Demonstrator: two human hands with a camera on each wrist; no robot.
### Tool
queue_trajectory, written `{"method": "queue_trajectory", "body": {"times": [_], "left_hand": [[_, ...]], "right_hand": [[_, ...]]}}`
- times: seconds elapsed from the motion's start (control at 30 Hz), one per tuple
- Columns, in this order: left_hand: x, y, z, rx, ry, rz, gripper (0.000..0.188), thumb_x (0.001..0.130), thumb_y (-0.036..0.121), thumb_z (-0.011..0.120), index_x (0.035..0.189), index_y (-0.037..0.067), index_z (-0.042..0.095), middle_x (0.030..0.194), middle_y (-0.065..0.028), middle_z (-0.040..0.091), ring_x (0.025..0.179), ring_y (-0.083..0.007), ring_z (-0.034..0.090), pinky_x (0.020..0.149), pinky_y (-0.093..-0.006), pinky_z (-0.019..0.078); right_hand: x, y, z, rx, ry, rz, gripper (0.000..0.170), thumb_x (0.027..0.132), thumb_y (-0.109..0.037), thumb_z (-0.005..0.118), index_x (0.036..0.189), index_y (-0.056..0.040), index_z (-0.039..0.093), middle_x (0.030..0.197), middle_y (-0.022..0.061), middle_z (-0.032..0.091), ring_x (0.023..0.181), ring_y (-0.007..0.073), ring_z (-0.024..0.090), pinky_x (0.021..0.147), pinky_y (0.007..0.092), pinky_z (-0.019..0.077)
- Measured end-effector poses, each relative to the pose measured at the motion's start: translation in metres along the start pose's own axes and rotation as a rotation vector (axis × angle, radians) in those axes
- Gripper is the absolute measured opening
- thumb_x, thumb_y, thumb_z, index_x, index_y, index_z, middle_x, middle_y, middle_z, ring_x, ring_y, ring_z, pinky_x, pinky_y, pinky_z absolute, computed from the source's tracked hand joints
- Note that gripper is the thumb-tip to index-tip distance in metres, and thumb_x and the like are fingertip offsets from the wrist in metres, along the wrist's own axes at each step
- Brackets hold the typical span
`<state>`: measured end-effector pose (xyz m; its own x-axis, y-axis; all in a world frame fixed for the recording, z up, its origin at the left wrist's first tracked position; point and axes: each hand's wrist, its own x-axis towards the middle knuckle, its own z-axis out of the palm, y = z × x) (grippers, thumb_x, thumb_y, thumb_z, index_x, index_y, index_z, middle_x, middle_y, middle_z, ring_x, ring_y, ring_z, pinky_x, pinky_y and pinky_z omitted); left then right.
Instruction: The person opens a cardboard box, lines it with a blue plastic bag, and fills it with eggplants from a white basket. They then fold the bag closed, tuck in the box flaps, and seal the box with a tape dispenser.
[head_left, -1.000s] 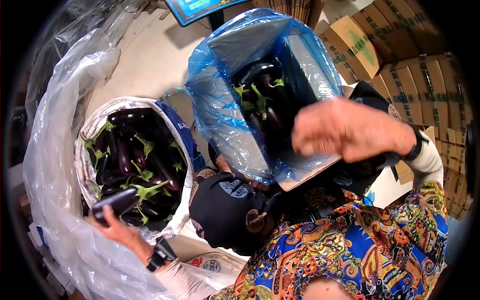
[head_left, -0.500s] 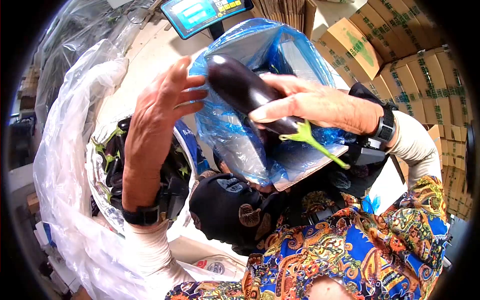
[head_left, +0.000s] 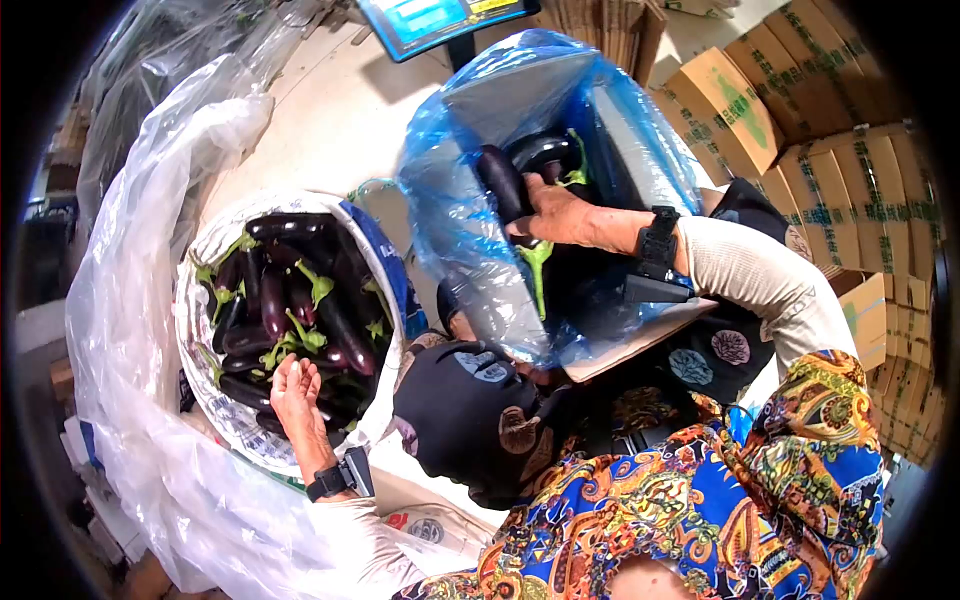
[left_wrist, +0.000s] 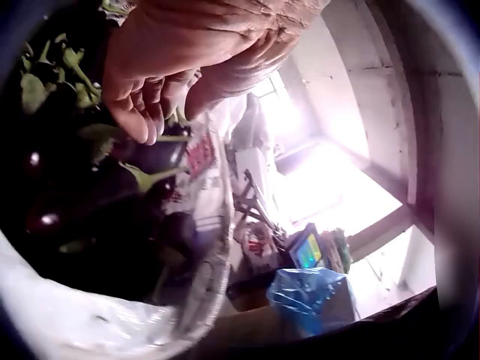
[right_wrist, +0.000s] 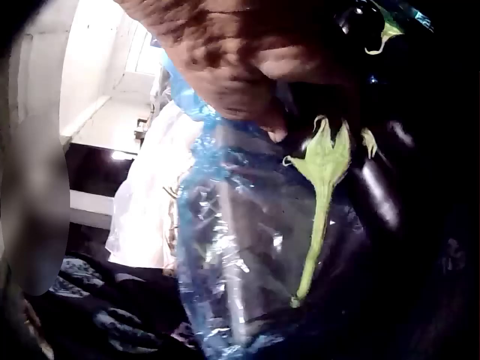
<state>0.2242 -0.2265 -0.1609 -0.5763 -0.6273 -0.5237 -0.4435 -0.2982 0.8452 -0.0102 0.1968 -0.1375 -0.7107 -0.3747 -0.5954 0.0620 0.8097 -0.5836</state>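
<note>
Inside a box lined with blue plastic (head_left: 445, 215), my right hand (head_left: 570, 218) grips a dark eggplant (head_left: 500, 182), its green stem pointing toward my body. Other eggplants lie beside it. The right wrist view shows that hand (right_wrist: 247, 56) above the green cap (right_wrist: 324, 169); most of the eggplant is dark or hidden. Over the white-rimmed round container (head_left: 195, 330) full of eggplants (head_left: 272, 300) hovers my left hand (head_left: 300, 400), fingers loosely bent and holding nothing. In the left wrist view its fingertips (left_wrist: 150, 127) are just above stems and caps.
A scale display (head_left: 430, 22) stands beyond the blue-lined box. Clear plastic sheeting (head_left: 120, 330) runs along the left side. Cardboard boxes (head_left: 850, 190) are stacked at the right. A person in a dark patterned head covering (head_left: 465, 410) is close below the blue-lined box.
My right hand has lowered the eggplant into the blue-lined box and turned it more upright in view. My left hand, empty half a second ago, has moved back down over the round container.
</note>
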Motion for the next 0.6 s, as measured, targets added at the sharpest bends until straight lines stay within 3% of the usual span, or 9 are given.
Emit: {"method": "queue_trajectory", "body": {"times": [0.17, 0.23, 0.3, 0.37, 0.4, 0.43, 0.5, 0.57, 0.6], "left_hand": [[0.012, -0.039, -0.071, 0.069, 0.104, 0.065, 0.03, 0.091, 0.013, 0.064, 0.117, 0.0, 0.057, 0.094, -0.0062, 0.063, 0.084, -0.0143, 0.061, 0.071, -0.0242, 0.0503], [0.025, -0.058, -0.102, 0.111, 0.249, 0.007, 0.029, 0.089, 0.01, 0.064, 0.115, -0.002, 0.059, 0.092, -0.006, 0.062, 0.082, -0.0124, 0.059, 0.065, -0.0256, 0.0483], [0.045, -0.083, -0.14, 0.219, 0.331, -0.085, 0.045, 0.084, 0.016, 0.07, 0.122, -0.004, 0.057, 0.104, -0.0101, 0.064, 0.086, -0.0175, 0.06, 0.076, -0.0283, 0.0494], [0.05, -0.1, -0.149, 0.531, 0.455, 0.051, 0.053, 0.08, 0.021, 0.072, 0.123, -0.006, 0.056, 0.103, -0.0146, 0.063, 0.087, -0.0215, 0.06, 0.075, -0.0303, 0.0496], [0.057, -0.112, -0.148, 0.622, 0.537, -0.031, 0.054, 0.077, 0.022, 0.073, 0.118, -0.009, 0.056, 0.102, -0.0186, 0.062, 0.083, -0.0254, 0.061, 0.074, -0.0354, 0.0505], [0.04, -0.088, -0.121, 0.462, 0.445, -0.263, 0.051, 0.076, 0.021, 0.074, 0.112, -0.01, 0.056, 0.095, -0.0181, 0.064, 0.077, -0.0275, 0.061, 0.074, -0.0388, 0.0506], [0.063, -0.133, -0.131, 0.325, 0.314, -0.344, 0.045, 0.075, 0.022, 0.074, 0.102, -0.01, 0.058, 0.085, -0.0151, 0.064, 0.072, -0.0294, 0.061, 0.075, -0.0405, 0.0501], [0.067, -0.139, -0.111, 0.565, 0.247, -0.2, 0.043, 0.076, 0.024, 0.073, 0.102, -0.009, 0.062, 0.085, -0.0152, 0.067, 0.078, -0.0298, 0.063, 0.078, -0.0394, 0.0499], [0.063, -0.135, -0.097, 0.706, 0.242, -0.172, 0.043, 0.076, 0.025, 0.072, 0.104, -0.007, 0.065, 0.098, -0.0205, 0.07, 0.091, -0.0338, 0.066, 0.084, -0.0399, 0.0496]], "right_hand": [[-0.001, -0.008, 0.012, -0.457, 0.166, -0.036, 0.069, 0.083, -0.031, 0.069, 0.127, 0.0068, 0.033, 0.108, 0.0326, 0.059, 0.097, 0.0458, 0.061, 0.087, 0.0484, 0.0486], [-0.008, -0.024, 0.007, -0.545, 0.153, -0.003, 0.065, 0.084, -0.029, 0.067, 0.126, 0.0061, 0.032, 0.11, 0.031, 0.058, 0.099, 0.0442, 0.06, 0.087, 0.0481, 0.0492], [-0.009, -0.016, 0.007, -0.591, 0.272, -0.165, 0.07, 0.083, -0.035, 0.07, 0.125, 0.0073, 0.034, 0.114, 0.0282, 0.058, 0.111, 0.0433, 0.056, 0.093, 0.0462, 0.0478], [-0.003, 0.001, 0.014, -0.573, 0.331, -0.244, 0.078, 0.085, -0.033, 0.067, 0.137, 0.0075, 0.025, 0.122, 0.0296, 0.053, 0.115, 0.0433, 0.052, 0.095, 0.0456, 0.0461], [0.0, 0.007, 0.017, -0.533, 0.322, -0.226, 0.081, 0.086, -0.033, 0.067, 0.139, 0.0077, 0.022, 0.123, 0.0298, 0.052, 0.115, 0.0432, 0.053, 0.095, 0.0453, 0.046], [0.0, 0.008, 0.018, -0.493, 0.314, -0.207, 0.083, 0.086, -0.033, 0.067, 0.14, 0.0079, 0.02, 0.125, 0.03, 0.051, 0.116, 0.0432, 0.053, 0.095, 0.045, 0.0459], [0.001, 0.015, 0.013, -0.463, 0.24, -0.168, 0.09, 0.089, -0.039, 0.063, 0.146, 0.0066, 0.01, 0.131, 0.0321, 0.047, 0.116, 0.0449, 0.053, 0.096, 0.0437, 0.0453], [0.005, 0.026, 0.007, -0.418, 0.176, -0.166, 0.094, 0.089, -0.042, 0.062, 0.149, 0.0052, 0.007, 0.133, 0.0315, 0.046, 0.114, 0.0454, 0.054, 0.097, 0.0434, 0.0447], [0.003, 0.029, 0.004, -0.401, 0.177, -0.209, 0.094, 0.089, -0.043, 0.063, 0.149, 0.005, 0.008, 0.133, 0.031, 0.047, 0.114, 0.0454, 0.055, 0.097, 0.0432, 0.0444]]}}
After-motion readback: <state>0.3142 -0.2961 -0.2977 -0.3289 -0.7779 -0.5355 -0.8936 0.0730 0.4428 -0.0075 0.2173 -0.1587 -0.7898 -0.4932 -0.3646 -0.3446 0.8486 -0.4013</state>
